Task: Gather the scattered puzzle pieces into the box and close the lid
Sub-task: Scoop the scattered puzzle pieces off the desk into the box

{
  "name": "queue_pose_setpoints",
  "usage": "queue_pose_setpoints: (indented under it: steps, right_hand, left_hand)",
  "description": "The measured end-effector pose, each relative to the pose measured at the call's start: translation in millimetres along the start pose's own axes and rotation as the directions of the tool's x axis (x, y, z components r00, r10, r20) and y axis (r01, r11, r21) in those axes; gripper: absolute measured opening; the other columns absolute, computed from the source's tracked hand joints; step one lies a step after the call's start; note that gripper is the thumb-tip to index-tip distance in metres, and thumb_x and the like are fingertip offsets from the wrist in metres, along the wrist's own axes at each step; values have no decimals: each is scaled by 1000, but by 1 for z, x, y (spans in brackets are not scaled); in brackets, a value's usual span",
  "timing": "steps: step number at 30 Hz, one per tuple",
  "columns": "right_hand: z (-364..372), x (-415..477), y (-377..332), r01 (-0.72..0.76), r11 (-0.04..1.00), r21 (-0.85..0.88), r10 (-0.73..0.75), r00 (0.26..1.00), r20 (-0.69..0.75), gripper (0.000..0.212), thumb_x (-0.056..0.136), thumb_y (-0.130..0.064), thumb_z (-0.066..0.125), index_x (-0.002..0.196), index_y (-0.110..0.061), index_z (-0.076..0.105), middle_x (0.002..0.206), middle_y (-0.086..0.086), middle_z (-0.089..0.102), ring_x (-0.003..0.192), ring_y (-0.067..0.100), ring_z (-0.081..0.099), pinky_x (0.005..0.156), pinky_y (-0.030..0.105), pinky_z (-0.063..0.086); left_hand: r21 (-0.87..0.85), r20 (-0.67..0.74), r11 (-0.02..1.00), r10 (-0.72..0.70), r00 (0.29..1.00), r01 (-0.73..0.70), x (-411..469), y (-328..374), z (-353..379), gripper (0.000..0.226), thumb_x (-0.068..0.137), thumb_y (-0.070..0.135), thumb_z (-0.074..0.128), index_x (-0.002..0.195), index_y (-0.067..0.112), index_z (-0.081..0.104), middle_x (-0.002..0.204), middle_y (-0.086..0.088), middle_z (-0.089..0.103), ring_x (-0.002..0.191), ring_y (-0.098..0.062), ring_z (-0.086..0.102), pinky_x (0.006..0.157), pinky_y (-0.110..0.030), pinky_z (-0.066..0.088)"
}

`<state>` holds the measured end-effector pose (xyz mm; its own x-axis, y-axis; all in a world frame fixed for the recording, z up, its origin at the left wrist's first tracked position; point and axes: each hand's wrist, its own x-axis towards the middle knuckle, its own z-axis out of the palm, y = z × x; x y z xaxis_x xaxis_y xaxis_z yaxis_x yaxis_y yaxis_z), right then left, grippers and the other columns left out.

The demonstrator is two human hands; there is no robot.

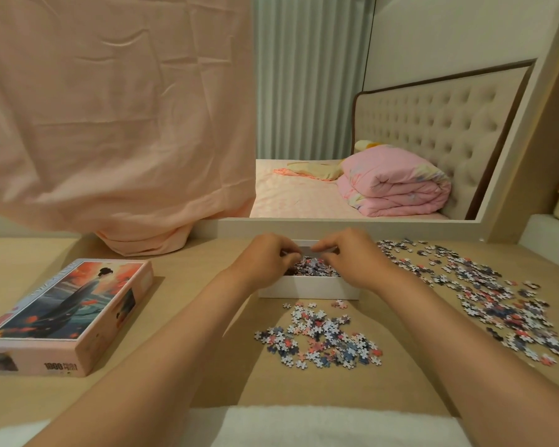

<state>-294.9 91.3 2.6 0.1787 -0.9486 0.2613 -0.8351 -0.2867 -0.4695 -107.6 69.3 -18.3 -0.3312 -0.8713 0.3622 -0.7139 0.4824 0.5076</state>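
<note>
Hovering over the white box [309, 287] at centre, the left hand [265, 258] and right hand [352, 259] are curling their fingers [325, 245]; whether they are pinching pieces cannot be told. Scattered puzzle pieces [320, 337] are lying nearer and right; the lid [65, 314] is lying left.

Both bare forearms reach forward from the bottom of the view and converge toward the middle. The left arm [162, 343] comes in from the lower left and the right arm [465, 343] from the lower right. The wrists run nearly straight, with the backs of the hands turned up. The left grip [265, 258] and the right grip [352, 259] are held level and close together, with a narrow gap between them. On each, the fingers curl down and inward, their tips bunched toward the thumb and pointing at the other grip. The curled fingertips hide whether anything is pinched between them.
</note>
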Motion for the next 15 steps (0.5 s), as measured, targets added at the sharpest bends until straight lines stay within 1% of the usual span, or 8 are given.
queue_pose_setpoints:
  steps: [1, 3, 6, 8, 9, 11, 13, 15]
  right_hand:
    - [0, -1, 1, 6, 1000, 9, -6, 1000, -13, 25, 95, -14, 62, 116, -21, 74, 109, 1, 74, 85, 7, 58, 77, 18, 39]
    - [-2, -4, 2, 28, 1000, 14, -28, 999, -43, 23, 95, -16, 62, 112, -23, 75, 108, -2, 74, 84, 5, 58, 78, 18, 40]
    - [-6, -13, -3, 87, 996, 16, -86, 995, -58, 19, 93, -22, 64, 106, -29, 77, 99, -12, 74, 76, -5, 57, 71, 13, 40]
    - [-10, -25, -8, 109, 993, 46, -110, 994, 22, 18, 90, -24, 68, 103, -33, 77, 90, -22, 70, 73, -12, 57, 68, 9, 40]
    - [-13, -32, -10, 102, 993, 67, -108, 989, 100, 19, 88, -25, 70, 104, -34, 76, 90, -24, 68, 74, -14, 58, 71, 11, 42]
    - [-16, -46, -11, 68, 996, 50, -80, 953, 293, 35, 81, -34, 78, 115, -35, 71, 106, -21, 69, 85, -10, 60, 83, 19, 49]
    - [-16, -57, -10, 62, 995, -82, -18, 887, 460, 69, 72, -47, 83, 135, -33, 57, 129, -15, 60, 104, -1, 56, 94, 24, 47]
    - [-15, -66, -8, 79, 976, -205, 48, 834, 549, 98, 65, -57, 83, 149, -31, 40, 144, -10, 44, 122, 8, 47, 101, 27, 41]
  left_hand:
    - [26, -3, 999, 26, 1000, -26, -2, 0, 0, 18, 93, 22, 64, 106, 18, 75, 91, 3, 71, 71, 0, 57, 64, -9, 39]
    - [90, -18, 993, 78, 997, -76, -6, 1, 0, 18, 92, 23, 65, 107, 20, 75, 99, 2, 70, 79, -4, 56, 72, -15, 41]
    - [101, -70, 988, 128, 989, -121, -13, 1, -2, 17, 93, 21, 62, 105, 21, 75, 102, 3, 65, 82, -6, 54, 74, -20, 40]
    - [87, -131, 983, 173, 976, -162, -24, 3, -5, 18, 94, 21, 61, 104, 22, 75, 100, 6, 62, 81, -5, 53, 73, -21, 40]
    - [94, -152, 977, 203, 967, -191, -32, 5, -5, 18, 94, 22, 60, 104, 23, 75, 98, 9, 60, 81, -4, 52, 72, -21, 40]
    - [109, -119, 968, 237, 964, -225, -48, 10, -6, 19, 93, 26, 58, 105, 26, 73, 97, 12, 58, 84, -3, 52, 74, -24, 45]
    - [133, 31, 965, 224, 974, -226, -62, 13, -4, 23, 93, 33, 56, 111, 29, 70, 102, 13, 58, 91, -3, 54, 82, -30, 49]
    - [180, 189, 959, 184, 965, -218, -69, 12, 2, 36, 91, 45, 54, 123, 31, 64, 115, 13, 56, 105, -4, 52, 92, -34, 47]
